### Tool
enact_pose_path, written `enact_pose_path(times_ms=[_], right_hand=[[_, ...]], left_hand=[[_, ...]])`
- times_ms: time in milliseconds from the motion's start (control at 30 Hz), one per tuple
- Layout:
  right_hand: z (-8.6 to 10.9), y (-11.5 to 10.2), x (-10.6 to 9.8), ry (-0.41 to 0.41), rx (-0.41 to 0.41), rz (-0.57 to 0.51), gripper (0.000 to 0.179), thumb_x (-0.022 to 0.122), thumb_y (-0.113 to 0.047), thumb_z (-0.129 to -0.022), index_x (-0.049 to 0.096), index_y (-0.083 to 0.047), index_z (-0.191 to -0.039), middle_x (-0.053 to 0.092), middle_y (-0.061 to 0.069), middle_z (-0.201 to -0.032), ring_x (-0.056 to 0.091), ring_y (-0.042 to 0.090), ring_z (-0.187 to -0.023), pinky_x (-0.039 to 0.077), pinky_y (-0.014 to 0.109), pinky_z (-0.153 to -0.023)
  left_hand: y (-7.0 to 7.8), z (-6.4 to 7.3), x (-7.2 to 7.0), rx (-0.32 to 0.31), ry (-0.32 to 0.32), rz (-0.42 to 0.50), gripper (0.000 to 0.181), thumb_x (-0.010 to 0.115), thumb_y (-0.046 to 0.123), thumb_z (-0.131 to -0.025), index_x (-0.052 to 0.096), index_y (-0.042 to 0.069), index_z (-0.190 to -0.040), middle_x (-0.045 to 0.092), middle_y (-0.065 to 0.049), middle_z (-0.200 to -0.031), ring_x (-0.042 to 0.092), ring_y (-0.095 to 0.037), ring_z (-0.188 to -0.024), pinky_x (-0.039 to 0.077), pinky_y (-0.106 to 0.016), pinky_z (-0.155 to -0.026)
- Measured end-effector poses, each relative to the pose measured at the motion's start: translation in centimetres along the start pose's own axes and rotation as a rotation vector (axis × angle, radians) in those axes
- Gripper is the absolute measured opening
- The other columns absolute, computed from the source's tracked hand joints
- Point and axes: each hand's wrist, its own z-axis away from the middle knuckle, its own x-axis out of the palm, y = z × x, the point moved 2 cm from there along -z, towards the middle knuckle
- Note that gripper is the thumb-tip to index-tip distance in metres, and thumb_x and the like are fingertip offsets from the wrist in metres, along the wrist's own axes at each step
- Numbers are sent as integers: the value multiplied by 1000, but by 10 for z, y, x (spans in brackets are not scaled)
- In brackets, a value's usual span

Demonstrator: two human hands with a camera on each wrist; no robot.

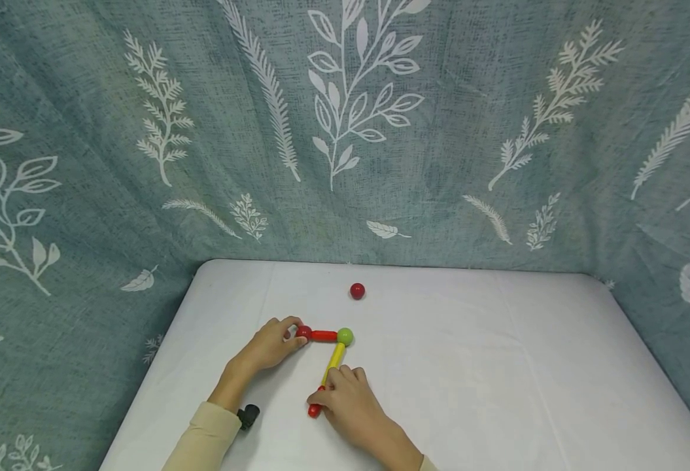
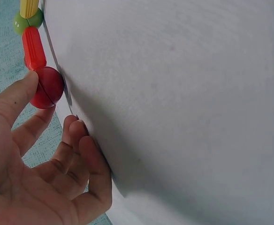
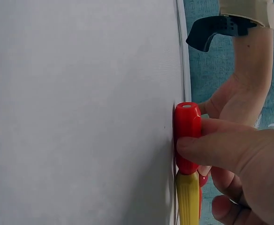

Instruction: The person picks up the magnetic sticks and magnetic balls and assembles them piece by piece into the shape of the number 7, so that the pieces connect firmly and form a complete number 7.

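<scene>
Thumb and fingers of my left hand (image 1: 270,344) pinch a red ball (image 2: 50,86) at the left end of a red rod (image 1: 324,336). That rod's right end meets a green ball (image 1: 345,336), from which a yellow rod (image 1: 334,362) slants down toward me. A second red rod (image 3: 187,126) sits end to end with the yellow one. My right hand (image 1: 353,404) holds this second red rod between thumb and fingers, covering part of it and the joint in the head view. The pieces look like magnetic building sticks and balls.
A loose red ball (image 1: 358,291) lies farther back on the white table (image 1: 468,366). At my left wrist is a black camera mount (image 1: 248,416). A teal leaf-patterned cloth (image 1: 439,131) hangs behind the table and along its sides.
</scene>
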Motion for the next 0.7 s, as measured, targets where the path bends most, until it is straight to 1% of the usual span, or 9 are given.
enact_pose_path(times_ms=[200, 300, 367, 433, 500, 600, 633, 700], right_hand=[[-1, 4, -1, -42, 26, -67, 23, 80, -19, -86, 78, -35, -102, 49, -13, -84, 43, 8, -80, 31, 31, -74], [-1, 8, -3, -63, 63, -124, 24, 79, -19, -88, 77, -33, -107, 52, -13, -87, 45, 7, -82, 32, 31, -74], [-1, 12, -4, -63, 105, -181, 24, 78, -20, -89, 76, -31, -110, 54, -14, -89, 46, 6, -82, 33, 30, -73], [-2, 18, -5, -44, 176, -263, 22, 77, -21, -90, 75, -26, -112, 55, -15, -89, 47, 4, -79, 36, 28, -71], [-2, 24, -5, -12, 273, -379, 19, 75, -21, -91, 72, -19, -110, 57, -15, -85, 49, 3, -73, 40, 25, -66], [-2, 32, -4, 39, 432, -535, 13, 73, -21, -93, 68, -12, -100, 57, -14, -73, 50, 3, -60, 43, 23, -54], [-2, 34, -3, 49, 476, -568, 14, 73, -23, -93, 67, -11, -97, 57, -13, -69, 50, 3, -57, 42, 23, -50], [-3, 38, -2, 52, 538, -589, 17, 72, -27, -93, 67, -11, -90, 57, -12, -63, 49, 3, -53, 40, 23, -47]], left_hand=[[0, 0, 0, -2, 1, 1, 30, 71, 34, -95, 65, 20, -120, 52, -4, -91, 50, -20, -77, 42, -37, -64], [-1, -1, 1, 3, 5, 1, 30, 71, 34, -95, 65, 19, -121, 52, -4, -91, 50, -20, -77, 42, -37, -64], [-2, -1, 2, 0, 6, 0, 31, 71, 35, -94, 65, 20, -121, 53, -4, -91, 51, -20, -77, 43, -36, -63], [-2, -1, 3, -4, 7, 1, 31, 71, 35, -94, 65, 20, -121, 53, -4, -92, 51, -20, -77, 43, -36, -63], [-3, -2, 3, -11, 8, 1, 31, 72, 36, -94, 65, 21, -121, 53, -4, -92, 51, -20, -77, 43, -36, -63], [-2, -1, 2, -8, 11, 0, 30, 72, 35, -94, 65, 22, -119, 53, -4, -91, 51, -20, -77, 43, -36, -63], [-2, -1, 2, -7, 12, -2, 30, 72, 35, -94, 65, 22, -119, 53, -3, -91, 51, -20, -77, 43, -36, -63], [-2, -1, 1, -5, 13, -6, 30, 72, 36, -94, 66, 22, -119, 53, -3, -90, 51, -20, -76, 43, -36, -63]])
